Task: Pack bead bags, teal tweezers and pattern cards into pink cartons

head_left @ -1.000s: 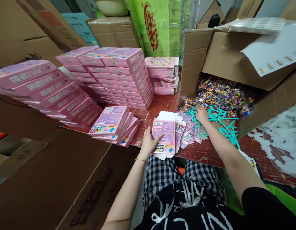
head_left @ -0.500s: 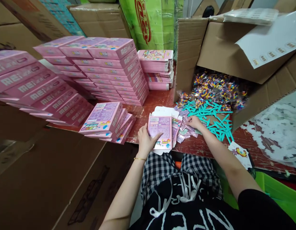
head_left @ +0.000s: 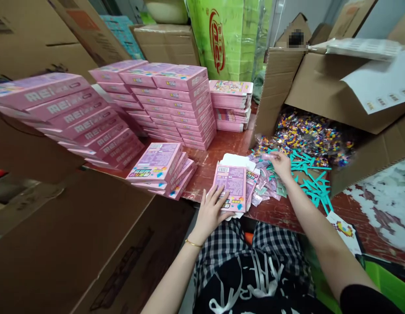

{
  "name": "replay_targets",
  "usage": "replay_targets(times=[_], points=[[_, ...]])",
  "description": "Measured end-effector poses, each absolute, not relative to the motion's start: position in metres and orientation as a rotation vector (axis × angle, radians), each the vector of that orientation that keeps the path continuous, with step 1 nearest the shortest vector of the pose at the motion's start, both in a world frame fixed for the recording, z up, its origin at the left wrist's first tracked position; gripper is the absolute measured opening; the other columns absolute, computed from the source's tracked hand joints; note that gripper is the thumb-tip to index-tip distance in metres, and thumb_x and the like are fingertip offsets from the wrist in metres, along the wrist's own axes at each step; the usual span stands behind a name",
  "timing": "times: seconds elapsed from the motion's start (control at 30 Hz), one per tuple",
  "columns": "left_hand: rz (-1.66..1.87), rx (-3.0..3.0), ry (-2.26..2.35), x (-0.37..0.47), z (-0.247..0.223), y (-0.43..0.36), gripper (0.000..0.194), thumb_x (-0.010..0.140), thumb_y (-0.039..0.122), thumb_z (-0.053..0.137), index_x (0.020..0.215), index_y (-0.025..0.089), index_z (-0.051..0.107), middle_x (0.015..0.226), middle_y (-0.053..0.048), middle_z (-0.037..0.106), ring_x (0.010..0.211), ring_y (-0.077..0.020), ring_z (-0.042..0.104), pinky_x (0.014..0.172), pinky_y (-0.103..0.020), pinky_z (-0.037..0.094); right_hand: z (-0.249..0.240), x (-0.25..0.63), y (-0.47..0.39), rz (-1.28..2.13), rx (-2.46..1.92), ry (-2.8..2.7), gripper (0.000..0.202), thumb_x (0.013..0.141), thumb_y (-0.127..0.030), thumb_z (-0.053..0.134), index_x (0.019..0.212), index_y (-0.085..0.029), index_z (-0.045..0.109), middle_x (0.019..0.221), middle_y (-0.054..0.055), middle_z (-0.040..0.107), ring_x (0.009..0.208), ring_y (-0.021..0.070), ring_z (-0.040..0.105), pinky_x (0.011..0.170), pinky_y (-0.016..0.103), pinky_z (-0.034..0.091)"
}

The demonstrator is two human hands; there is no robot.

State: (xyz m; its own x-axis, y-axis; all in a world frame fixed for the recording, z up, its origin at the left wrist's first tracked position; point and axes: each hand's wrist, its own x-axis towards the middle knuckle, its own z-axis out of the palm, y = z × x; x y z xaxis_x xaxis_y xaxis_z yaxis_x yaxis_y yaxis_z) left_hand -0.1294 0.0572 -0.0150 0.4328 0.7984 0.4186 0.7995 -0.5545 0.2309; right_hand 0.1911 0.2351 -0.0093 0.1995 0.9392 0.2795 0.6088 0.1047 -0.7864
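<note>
My left hand [head_left: 211, 211] lies with its fingers spread over the lower left part of a pink and purple cardboard box [head_left: 231, 185]. The box rests at the table's front edge, with a white flap [head_left: 237, 160] sticking out at its far end. To the right, my right hand [head_left: 281, 165] is closed in a pinch on a small pinkish packet [head_left: 267, 156]. Below that hand spreads a heap of small purple sachets [head_left: 263, 185]. Turquoise plastic tools [head_left: 309, 179] lie scattered beside it.
Pink boxes [head_left: 179, 104] stand in tall stacks at the left, with a lower stack [head_left: 156, 163] nearer me. Flat box blanks [head_left: 231, 98] are piled behind. An open carton [head_left: 271, 87] on its side spills bags of colourful beads [head_left: 307, 135]. A printed card [head_left: 344, 231] lies at the right.
My left hand has gone from holding the box's left side to lying flat across its lower part. My right hand has risen from the sachets with a small packet. The view has shifted.
</note>
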Motion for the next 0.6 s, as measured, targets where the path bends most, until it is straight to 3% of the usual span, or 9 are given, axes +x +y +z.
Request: replay_targets(times=[0.07,0.27,0.33,0.4,0.47,0.5,0.53,0.6], points=[[-0.806,-2.686,-1.458,-0.131,-0.019,0.060,0.067,0.083,0.052,0.063,0.139,0.019,0.048,0.149,-0.017,0.044,0.145,-0.0335,0.030,0.115,-0.059,0.025,0.000,0.156,0.254,0.478,-1.415,-1.510,0.034,0.084,-0.036,0.053,0.108,-0.016,0.065,0.101,0.010,0.071,0.088,0.0206,0.065,0.079,0.034,0.052],[-0.855,-2.711,-1.462,-0.130,-0.021,0.059,0.067,0.084,0.048,0.064,0.140,0.017,0.046,0.150,-0.018,0.042,0.146,-0.0316,0.026,0.116,-0.056,0.028,0.005,0.077,0.281,0.670,-1.246,-1.790,0.029,0.081,-0.039,0.062,0.094,-0.015,0.071,0.087,0.008,0.074,0.077,0.0209,0.067,0.075,0.033,0.054],[-0.866,-2.716,-1.474,-0.130,-0.021,0.059,0.066,0.084,0.047,0.064,0.140,0.019,0.046,0.150,-0.018,0.043,0.146,-0.0320,0.028,0.115,-0.058,0.028,0.003,0.097,0.277,0.612,-1.286,-1.769,0.033,0.087,-0.037,0.054,0.106,-0.014,0.068,0.104,0.012,0.072,0.098,0.0248,0.065,0.089,0.038,0.051],[-0.888,-2.721,-1.482,-0.130,-0.022,0.061,0.066,0.084,0.048,0.064,0.140,0.020,0.046,0.150,-0.018,0.043,0.145,-0.0326,0.029,0.115,-0.058,0.028,0.001,0.135,0.268,0.405,-1.454,-1.688,0.044,0.089,-0.036,0.052,0.127,-0.014,0.058,0.132,0.017,0.059,0.126,0.0289,0.050,0.106,0.045,0.039],[-0.912,-2.727,-1.480,-0.130,-0.025,0.065,0.066,0.084,0.048,0.064,0.141,0.021,0.046,0.150,-0.018,0.043,0.145,-0.0331,0.029,0.114,-0.059,0.028,-0.001,0.178,0.259,0.216,-1.737,-1.620,0.066,0.083,-0.038,0.062,0.141,-0.014,0.043,0.151,0.018,0.038,0.142,0.0328,0.029,0.114,0.051,0.027],[-0.921,-2.731,-1.478,-0.130,-0.027,0.068,0.066,0.084,0.048,0.064,0.141,0.021,0.045,0.150,-0.017,0.043,0.145,-0.0332,0.029,0.115,-0.059,0.028,-0.001,0.197,0.255,0.178,-1.873,-1.608,0.073,0.079,-0.037,0.068,0.143,-0.015,0.042,0.154,0.018,0.034,0.144,0.0342,0.026,0.114,0.053,0.026],[-0.925,-2.737,-1.480,-0.130,-0.027,0.072,0.066,0.083,0.048,0.065,0.141,0.022,0.045,0.150,-0.017,0.043,0.145,-0.0334,0.030,0.115,-0.059,0.027,-0.001,0.213,0.253,0.188,-1.976,-1.613,0.072,0.076,-0.035,0.072,0.140,-0.015,0.045,0.153,0.017,0.035,0.143,0.0344,0.028,0.114,0.052,0.028],[-0.925,-2.753,-1.500,-0.131,-0.025,0.076,0.066,0.083,0.048,0.065,0.140,0.024,0.047,0.150,-0.017,0.044,0.144,-0.0344,0.032,0.114,-0.061,0.025,0.002,0.237,0.252,0.277,-2.041,-1.640,0.053,0.077,-0.027,0.070,0.128,-0.017,0.058,0.145,0.015,0.049,0.135,0.0310,0.043,0.110,0.045,0.036]])
